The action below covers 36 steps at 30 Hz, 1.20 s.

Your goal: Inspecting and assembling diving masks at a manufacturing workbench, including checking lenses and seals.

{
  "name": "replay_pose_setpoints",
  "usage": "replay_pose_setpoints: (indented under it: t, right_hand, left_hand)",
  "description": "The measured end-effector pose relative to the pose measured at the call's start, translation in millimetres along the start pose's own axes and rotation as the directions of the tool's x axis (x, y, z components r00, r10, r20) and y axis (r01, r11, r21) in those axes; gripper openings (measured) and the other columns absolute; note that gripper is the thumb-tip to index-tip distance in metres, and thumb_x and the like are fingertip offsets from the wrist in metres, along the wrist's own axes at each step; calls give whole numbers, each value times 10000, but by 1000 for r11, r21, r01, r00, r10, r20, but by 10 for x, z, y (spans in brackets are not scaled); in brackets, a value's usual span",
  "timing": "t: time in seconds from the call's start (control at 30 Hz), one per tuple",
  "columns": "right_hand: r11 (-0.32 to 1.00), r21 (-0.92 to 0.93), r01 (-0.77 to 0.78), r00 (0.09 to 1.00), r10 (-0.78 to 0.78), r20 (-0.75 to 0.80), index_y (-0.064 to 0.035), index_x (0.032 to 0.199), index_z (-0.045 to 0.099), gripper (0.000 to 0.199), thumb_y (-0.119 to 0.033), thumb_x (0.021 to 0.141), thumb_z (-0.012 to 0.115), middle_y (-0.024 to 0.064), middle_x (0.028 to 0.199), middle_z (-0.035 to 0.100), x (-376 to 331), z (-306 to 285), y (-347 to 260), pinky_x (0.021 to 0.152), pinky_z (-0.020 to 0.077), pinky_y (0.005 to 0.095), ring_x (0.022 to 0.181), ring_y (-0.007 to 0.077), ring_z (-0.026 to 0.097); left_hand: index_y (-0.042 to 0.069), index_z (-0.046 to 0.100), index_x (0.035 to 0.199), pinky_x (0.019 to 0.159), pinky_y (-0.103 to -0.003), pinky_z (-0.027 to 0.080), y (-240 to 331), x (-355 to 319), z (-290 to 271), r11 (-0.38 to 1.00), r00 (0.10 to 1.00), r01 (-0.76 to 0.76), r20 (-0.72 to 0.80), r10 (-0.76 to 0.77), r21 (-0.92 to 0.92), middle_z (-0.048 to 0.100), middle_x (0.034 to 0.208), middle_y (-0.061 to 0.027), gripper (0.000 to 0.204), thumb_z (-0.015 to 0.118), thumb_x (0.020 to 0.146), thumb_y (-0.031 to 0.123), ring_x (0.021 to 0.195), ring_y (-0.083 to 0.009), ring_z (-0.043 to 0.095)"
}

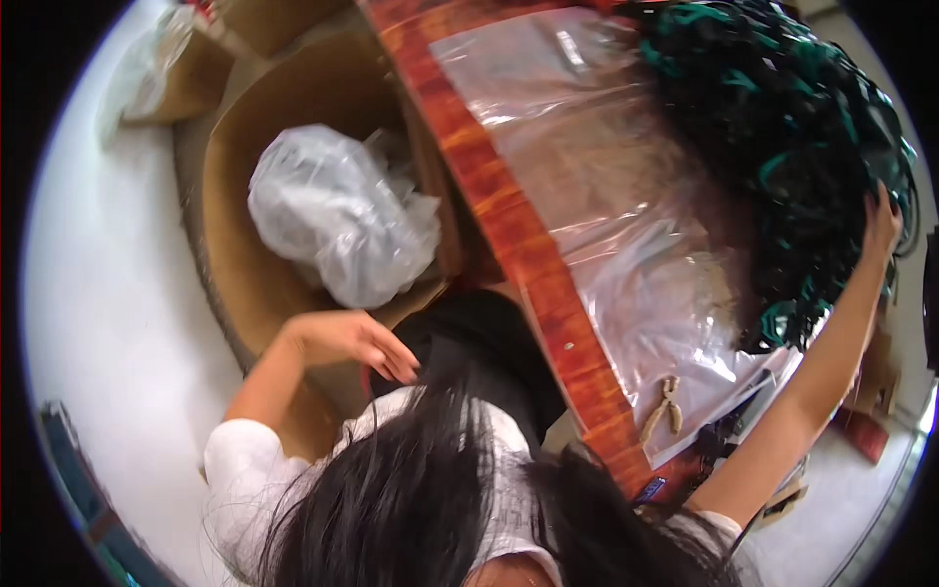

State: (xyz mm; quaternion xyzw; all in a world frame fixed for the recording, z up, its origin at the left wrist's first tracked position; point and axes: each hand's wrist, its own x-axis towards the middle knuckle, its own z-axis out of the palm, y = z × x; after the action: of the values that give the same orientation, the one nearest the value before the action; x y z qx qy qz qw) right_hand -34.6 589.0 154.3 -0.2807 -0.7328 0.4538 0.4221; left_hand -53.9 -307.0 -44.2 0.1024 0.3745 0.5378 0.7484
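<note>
A large heap of black and green cords or straps (773,127) lies at the far right of the table. My right hand (883,223) reaches to the heap's right edge and touches it. Its fingertips are partly hidden among the strands, so I cannot see whether they grip any. My left hand (360,344) hangs in front of my body, near the cardboard box, its fingers stretched out and holding nothing. Inside that box (230,196) sits a bulky clear plastic bag (337,215), crumpled and rounded.
Clear plastic sheeting (606,147) covers much of the red-brown table (533,259). Small pliers or snips with beige handles (663,413) lie near its front edge. Another carton (196,68) stands at the upper left. A red object (863,435) is on the floor at right.
</note>
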Motion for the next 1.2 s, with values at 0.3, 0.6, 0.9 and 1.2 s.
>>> replay_pose_setpoints:
  t: [0.3,0.6,0.9,1.2]
  right_hand:
    - [641,-244,728,665,-573,479,-27,1308,511,452,-80,888,671,153,1405,442,-4132,1971,-931,893,530,329,1208,251,518]
    - [927,35,373,327,-167,930,-6,1519,162,952,-58,755,728,236,1546,244,-6100,2767,-1166,1079,406,390,1368,392,373]
    - [962,75,263,112,-108,988,35,1504,157,1118,-218,666,851,282,1514,279,-7210,3465,-335,1123,346,414,1409,404,306]
    - [970,64,-233,553,78,830,-64,1257,584,431,-118,830,608,229,806,655,-7353,4199,-310,692,522,410,735,337,658]
  left_hand:
    - [25,653,908,768,-343,515,293,-531,-409,649,-55,366,-680,731,667,684,860,-70,332,715,882,350,860,-176,647]
    - [167,440,1435,1143,-557,220,611,185,-670,-181,517,756,-404,755,629,461,1443,-152,911,747,691,595,1265,-284,514]
    - [74,728,871,686,-419,515,-523,-613,-641,248,574,768,-806,143,591,700,799,-148,212,669,710,198,830,-292,693]
    - [22,669,1054,697,-197,446,193,-577,-333,626,18,-165,-632,775,762,665,900,-20,183,558,909,-1,776,-48,565]
